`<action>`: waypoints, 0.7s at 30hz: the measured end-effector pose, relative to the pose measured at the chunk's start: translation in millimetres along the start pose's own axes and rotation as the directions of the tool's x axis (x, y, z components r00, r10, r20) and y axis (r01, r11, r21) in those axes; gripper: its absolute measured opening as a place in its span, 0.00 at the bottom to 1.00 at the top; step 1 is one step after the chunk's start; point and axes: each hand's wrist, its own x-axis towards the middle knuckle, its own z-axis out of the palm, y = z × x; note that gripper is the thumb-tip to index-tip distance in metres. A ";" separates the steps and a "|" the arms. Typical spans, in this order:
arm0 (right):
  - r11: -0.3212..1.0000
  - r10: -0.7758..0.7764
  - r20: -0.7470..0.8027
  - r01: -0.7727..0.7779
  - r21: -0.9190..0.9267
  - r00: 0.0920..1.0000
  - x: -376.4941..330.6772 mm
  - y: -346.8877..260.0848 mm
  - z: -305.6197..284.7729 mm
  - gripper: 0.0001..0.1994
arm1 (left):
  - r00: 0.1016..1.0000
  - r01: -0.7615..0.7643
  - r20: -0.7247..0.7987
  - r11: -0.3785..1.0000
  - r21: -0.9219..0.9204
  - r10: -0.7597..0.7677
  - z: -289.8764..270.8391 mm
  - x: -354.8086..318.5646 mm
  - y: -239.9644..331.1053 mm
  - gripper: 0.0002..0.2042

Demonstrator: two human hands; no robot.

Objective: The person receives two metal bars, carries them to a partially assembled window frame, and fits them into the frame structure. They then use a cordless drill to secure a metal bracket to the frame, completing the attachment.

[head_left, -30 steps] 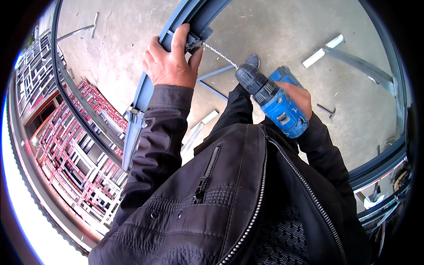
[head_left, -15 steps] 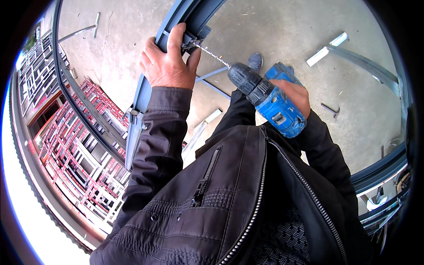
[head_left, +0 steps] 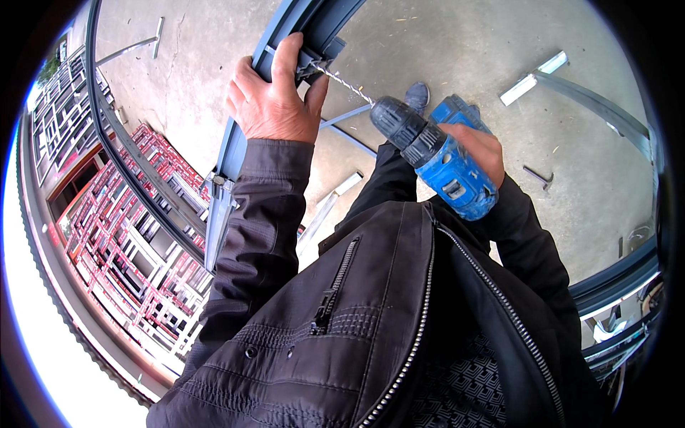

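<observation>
Left hand (head_left: 275, 100), at 11 o'clock: fingers and thumb closed on the edge of a blue-grey metal frame (head_left: 230, 153). Right hand (head_left: 481, 152), at 2 o'clock: wrapped around the handle of a blue cordless drill (head_left: 453, 175), whose spiral bit (head_left: 344, 83) points toward 10 o'clock, its tip at a dark fitting (head_left: 305, 68) beside the left hand; contact cannot be told. Near 3 o'clock, a hammer-shaped tool (head_left: 538, 175) lies on the concrete floor (head_left: 457, 50).
</observation>
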 end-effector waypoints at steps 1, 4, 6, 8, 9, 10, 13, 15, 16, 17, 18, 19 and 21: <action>1.000 -0.008 -0.003 0.008 -0.007 1.000 -0.1 1.4 0.7 0.22 | 1.000 0.003 0.002 1.000 0.001 -0.003 0.2 -0.3 -0.3 0.38; 0.996 -0.072 -0.058 0.069 -0.057 0.996 1.0 3.9 7.5 0.21 | 1.000 -0.007 -0.004 1.000 -0.002 0.007 -0.6 0.8 0.1 0.38; 0.992 -0.081 -0.076 0.073 -0.101 0.994 3.2 5.0 13.7 0.19 | 1.000 -0.018 -0.015 1.000 -0.003 0.018 0.0 1.3 -0.7 0.38; 0.987 -0.100 -0.092 0.087 -0.133 0.991 7.6 6.5 18.4 0.17 | 1.000 -0.021 -0.022 1.000 -0.004 0.021 -0.2 2.1 -1.2 0.38; 0.984 -0.115 -0.100 0.100 -0.144 0.988 11.0 7.9 20.0 0.16 | 1.000 -0.020 -0.024 1.000 -0.004 0.020 -0.7 2.4 -0.5 0.37; 0.981 -0.130 -0.107 0.113 -0.156 0.986 13.6 9.3 21.2 0.15 | 0.999 -0.018 -0.026 1.000 -0.005 0.018 -1.0 2.7 0.3 0.37; 0.982 -0.124 -0.083 0.110 -0.155 0.989 14.4 15.6 26.2 0.15 | 0.999 -0.012 -0.031 1.000 -0.014 0.012 0.0 1.5 -0.4 0.37; 0.984 -0.117 -0.074 0.106 -0.146 0.990 16.7 13.3 28.0 0.15 | 0.999 -0.013 -0.048 1.000 -0.028 0.011 -1.3 1.2 0.0 0.37; 0.984 -0.114 -0.069 0.103 -0.142 0.991 16.8 11.9 28.8 0.15 | 0.998 -0.016 -0.061 0.999 -0.031 0.014 -1.5 0.6 -0.3 0.38; 0.983 -0.112 -0.050 0.103 -0.154 0.992 15.8 12.2 28.7 0.15 | 0.999 -0.009 -0.037 0.999 -0.040 0.008 -3.0 0.8 0.0 0.38; 0.985 -0.109 -0.053 0.101 -0.139 0.993 15.8 11.4 29.3 0.15 | 0.999 -0.008 -0.034 0.999 -0.046 0.007 -3.0 0.7 -0.1 0.39; 0.988 -0.106 -0.056 0.099 -0.123 0.993 16.4 9.9 29.9 0.15 | 1.000 -0.004 -0.028 0.999 -0.044 0.002 -3.7 1.1 -0.3 0.39; 0.992 -0.095 -0.048 0.090 -0.094 0.994 17.4 7.9 28.8 0.16 | 1.000 0.003 -0.019 0.999 -0.044 -0.004 -4.9 0.7 0.1 0.38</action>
